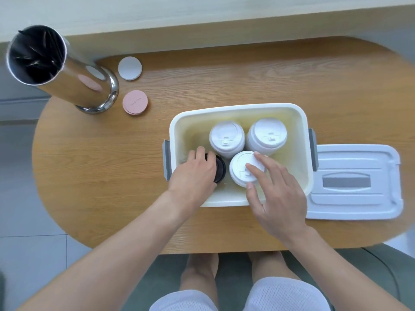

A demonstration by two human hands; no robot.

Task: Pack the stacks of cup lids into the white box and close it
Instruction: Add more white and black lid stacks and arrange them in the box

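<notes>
Wooden bench [224,86] carrying the white box [238,108], its lid [354,182] just right. Inside: three white lid stacks [226,138] and one black stack [221,168], gripped by the left hand [195,171]; right hand [276,189], fingers [253,169] straight, rests on the near white stack. Stacks probably light, topple-prone; grasp their sides.

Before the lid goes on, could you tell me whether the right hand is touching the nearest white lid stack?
Touching: the head view shows the right hand's fingers resting on it.

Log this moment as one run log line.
phase: packing | white box: open, three white lid stacks, one black | left hand: on black lid stack | right hand: fingers on white lid stack | box lid: on table
</notes>
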